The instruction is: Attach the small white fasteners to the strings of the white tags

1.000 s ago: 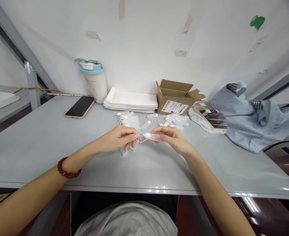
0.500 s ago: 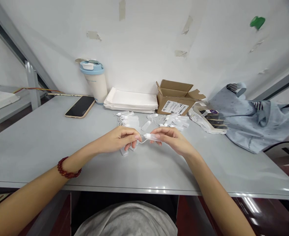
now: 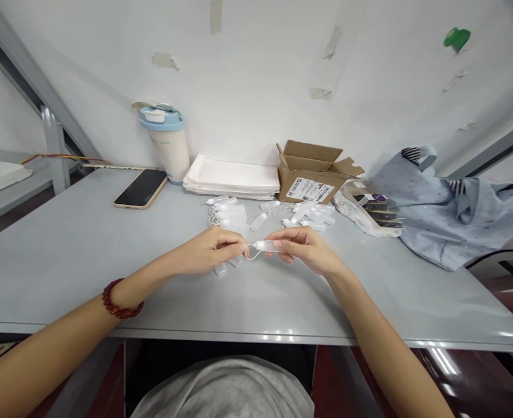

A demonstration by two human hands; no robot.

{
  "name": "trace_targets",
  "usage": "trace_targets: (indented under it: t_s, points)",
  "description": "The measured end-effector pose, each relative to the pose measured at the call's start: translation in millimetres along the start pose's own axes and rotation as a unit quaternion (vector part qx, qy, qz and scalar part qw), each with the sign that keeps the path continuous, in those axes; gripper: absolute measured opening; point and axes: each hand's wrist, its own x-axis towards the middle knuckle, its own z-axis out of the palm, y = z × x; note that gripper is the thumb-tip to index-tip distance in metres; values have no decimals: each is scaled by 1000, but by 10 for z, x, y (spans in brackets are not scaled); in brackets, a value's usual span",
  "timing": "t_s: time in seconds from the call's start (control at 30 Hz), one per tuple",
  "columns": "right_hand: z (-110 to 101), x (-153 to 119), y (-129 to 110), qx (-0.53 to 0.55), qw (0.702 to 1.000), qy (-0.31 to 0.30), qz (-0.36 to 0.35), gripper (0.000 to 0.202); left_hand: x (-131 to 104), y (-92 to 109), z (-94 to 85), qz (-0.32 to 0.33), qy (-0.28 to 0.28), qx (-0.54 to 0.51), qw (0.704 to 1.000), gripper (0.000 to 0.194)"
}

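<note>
In my right hand (image 3: 302, 248) I grip a small translucent squeeze bottle (image 3: 272, 247) with a white neck and a thin pointed tip. It lies level, the tip facing left. A thin white cord (image 3: 254, 258) loops from the bottle's neck to my left hand (image 3: 215, 249), whose thumb and forefinger pinch it close to the tip. Whatever else sits inside that pinch is hidden. Beneath my left fingers, a few similar bottles (image 3: 221, 269) lie partly covered. Just beyond my hands, more bottles rest in a left pile (image 3: 232, 216) and a right pile (image 3: 311, 215).
Along the wall stand a tumbler (image 3: 169, 148), a stack of white paper (image 3: 234, 177) and an open cardboard box (image 3: 311, 174). A phone (image 3: 141, 188) lies at left. At right are a plastic-wrapped package (image 3: 372, 209) and a blue-grey cloth bag (image 3: 452, 209) on the grey table (image 3: 151, 302).
The bottle's tip and my left fingers are slightly farther apart, and the tip shows more clearly. The cord hangs a little lower. Both hands keep their grip.
</note>
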Motion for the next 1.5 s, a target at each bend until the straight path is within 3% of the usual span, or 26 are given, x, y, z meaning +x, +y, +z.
trace_targets:
  t_s: [0.3, 0.53, 0.87, 1.13, 1.5]
  points:
    - [25, 20, 39, -10, 1000, 4, 3, 26, 13, 4, 45, -6, 14, 3, 1000, 33]
    - [10, 26, 18, -9, 1000, 18, -8, 26, 9, 34, -15, -3, 24, 11, 1000, 31]
    - [29, 25, 10, -32, 999, 26, -5, 29, 3, 22, 13, -31, 73, -27, 996, 25]
    - [53, 24, 32, -36, 999, 28, -1, 25, -18, 5, 106, -32, 62, -23, 997, 21]
    - [125, 13, 11, -63, 997, 43, 2, 29, 6, -23, 106, -49, 68, -45, 995, 21]
